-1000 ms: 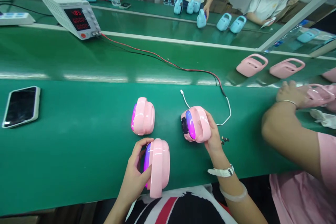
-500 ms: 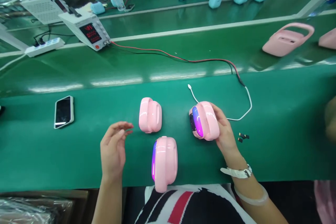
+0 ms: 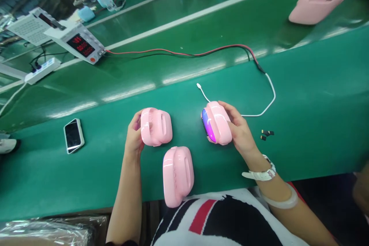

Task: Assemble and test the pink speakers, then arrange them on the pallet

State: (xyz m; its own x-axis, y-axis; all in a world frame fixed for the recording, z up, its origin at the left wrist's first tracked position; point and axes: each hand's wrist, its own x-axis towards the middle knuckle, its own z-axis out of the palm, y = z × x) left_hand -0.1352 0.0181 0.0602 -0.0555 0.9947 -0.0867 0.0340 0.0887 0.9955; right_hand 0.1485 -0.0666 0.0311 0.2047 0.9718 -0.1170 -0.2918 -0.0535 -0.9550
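My left hand (image 3: 135,130) is closed on the handle side of a glossy pink device with a loop handle (image 3: 161,127), its fingers partly hidden behind it. My right hand (image 3: 240,128) grips a second pink device with a glowing purple-blue panel (image 3: 209,126) on its left side. Between my forearms, close to my body, a third pink handled device (image 3: 181,173) stands near the table's front edge, touched by neither hand. A white cable plug (image 3: 198,85) lies just beyond the device in my right hand.
Small black cards (image 3: 266,133) lie right of my right hand. A power supply (image 3: 82,44) with red digits feeds the red-and-black lead (image 3: 178,53). A phone (image 3: 73,135) lies at left. Another pink handled device (image 3: 319,2) stands on the back ledge.
My left hand has moved right and taken hold of the left pink device, which is now tilted. My right hand still holds its device. The camera view has turned and shifted.
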